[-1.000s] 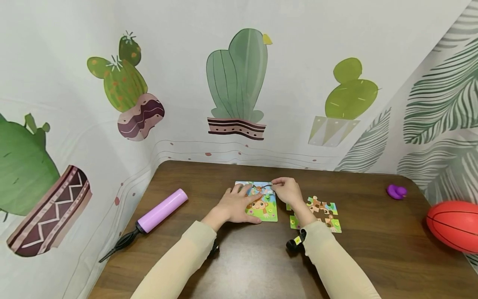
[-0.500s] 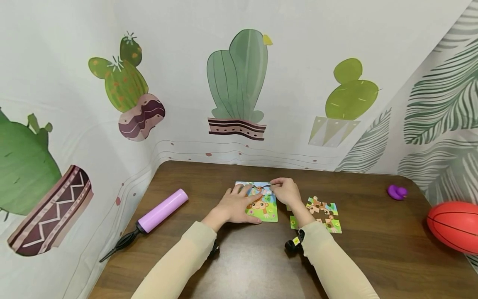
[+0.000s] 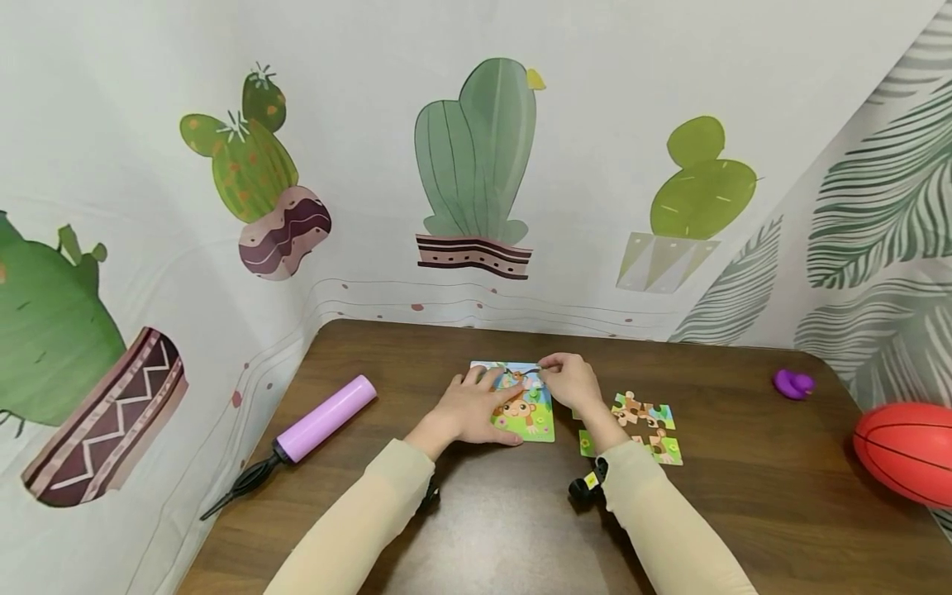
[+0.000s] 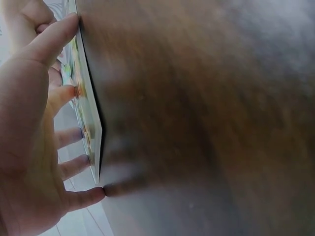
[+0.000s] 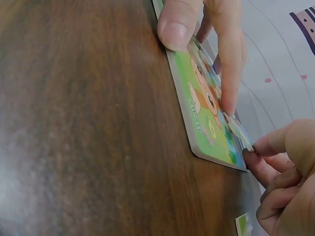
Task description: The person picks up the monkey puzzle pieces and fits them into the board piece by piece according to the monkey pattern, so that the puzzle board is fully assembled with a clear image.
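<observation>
A flat puzzle board (image 3: 537, 428) with a cartoon monkey picture lies on the table in the head view. Across its left part rests my left hand (image 3: 470, 411), fingers spread. The left wrist view shows the thumb and several fingertips touching the board's edge and surface. At the board's far right corner my right hand (image 3: 574, 382) pinches a small puzzle piece (image 5: 240, 133) between thumb and finger. In the right wrist view the piece is tilted over the board, and a left fingertip meets its near end. Whether the piece sits in its slot I cannot tell.
Several loose puzzle pieces (image 3: 645, 413) lie right of the board, partly hidden by my right forearm. A pink hand pump (image 3: 323, 420) lies at left. A purple rubber duck (image 3: 792, 384) and a red ball (image 3: 907, 453) are at right. A cactus-print cloth (image 3: 580, 182) hangs behind the table.
My right hand has edged very slightly left at the board's corner, still pinching the puzzle piece. The left hand has kept its place on the board.
</observation>
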### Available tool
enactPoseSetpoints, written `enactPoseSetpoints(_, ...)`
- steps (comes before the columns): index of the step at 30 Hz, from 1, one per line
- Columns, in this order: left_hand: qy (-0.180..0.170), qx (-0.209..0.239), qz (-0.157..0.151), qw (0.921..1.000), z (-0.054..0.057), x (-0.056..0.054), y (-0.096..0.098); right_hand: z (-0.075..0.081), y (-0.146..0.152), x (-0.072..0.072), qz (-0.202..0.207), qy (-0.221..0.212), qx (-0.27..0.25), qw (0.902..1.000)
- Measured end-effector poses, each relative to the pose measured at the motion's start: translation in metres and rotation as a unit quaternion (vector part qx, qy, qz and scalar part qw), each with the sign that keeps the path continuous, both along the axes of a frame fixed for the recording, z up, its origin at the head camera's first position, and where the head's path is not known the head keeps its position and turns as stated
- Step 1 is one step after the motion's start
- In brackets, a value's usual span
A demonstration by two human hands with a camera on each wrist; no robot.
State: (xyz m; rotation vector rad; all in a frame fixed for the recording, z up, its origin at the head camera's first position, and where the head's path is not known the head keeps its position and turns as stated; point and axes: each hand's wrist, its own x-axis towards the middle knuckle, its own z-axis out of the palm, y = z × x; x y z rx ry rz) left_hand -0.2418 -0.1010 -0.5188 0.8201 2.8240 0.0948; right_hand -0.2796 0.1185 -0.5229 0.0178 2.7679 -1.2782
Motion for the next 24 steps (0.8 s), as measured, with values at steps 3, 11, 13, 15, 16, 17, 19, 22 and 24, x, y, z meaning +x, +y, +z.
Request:
enactPoseSetpoints(3, -0.003, 0.000, 0.002, 1.0000, -0.0012, -0.0003, 0.0010, 0.0006, 0.0001, 0.0003, -0.009, -0.002, 0.004, 1.0000)
enactPoseSetpoints(11, -0.003, -0.008, 0.007, 0.9999, -0.0021, -0.0012, 0.0030, 0.0041, -0.0034, 0.0017, -0.030, -0.002, 0.007, 0.9995)
enactPoseSetpoints(13, -0.001, -0.010, 0.008, 0.9999, -0.0012, -0.0007, 0.0032, 0.0039, -0.0035, 0.0016, -0.031, -0.001, 0.009, 0.9995)
enactPoseSetpoints(15, 0.001, -0.016, 0.008, 0.9998, -0.0003, -0.0004, 0.0035, 0.0039, -0.0033, 0.0016, -0.028, -0.001, 0.013, 0.9995)
enactPoseSetpoints(16, 0.001, -0.017, 0.009, 0.9998, 0.0002, -0.0004, 0.0036, 0.0037, -0.0028, 0.0013, -0.026, -0.001, 0.016, 0.9995)
enactPoseSetpoints(17, 0.002, -0.019, 0.009, 0.9998, 0.0007, -0.0002, 0.0037, 0.0034, -0.0023, 0.0010, -0.024, -0.002, 0.017, 0.9996)
enactPoseSetpoints(19, 0.003, -0.021, 0.010, 0.9997, 0.0015, -0.0001, 0.0040, 0.0026, -0.0012, 0.0005, -0.017, -0.002, 0.021, 0.9996)
enactPoseSetpoints(22, 0.002, -0.024, 0.011, 0.9996, 0.0022, 0.0000, 0.0046, 0.0016, 0.0020, 0.0007, -0.008, 0.004, 0.025, 0.9997)
enactPoseSetpoints(24, 0.002, -0.025, 0.011, 0.9996, 0.0023, 0.0000, 0.0053, 0.0011, 0.0052, 0.0016, -0.004, 0.009, 0.025, 0.9997)
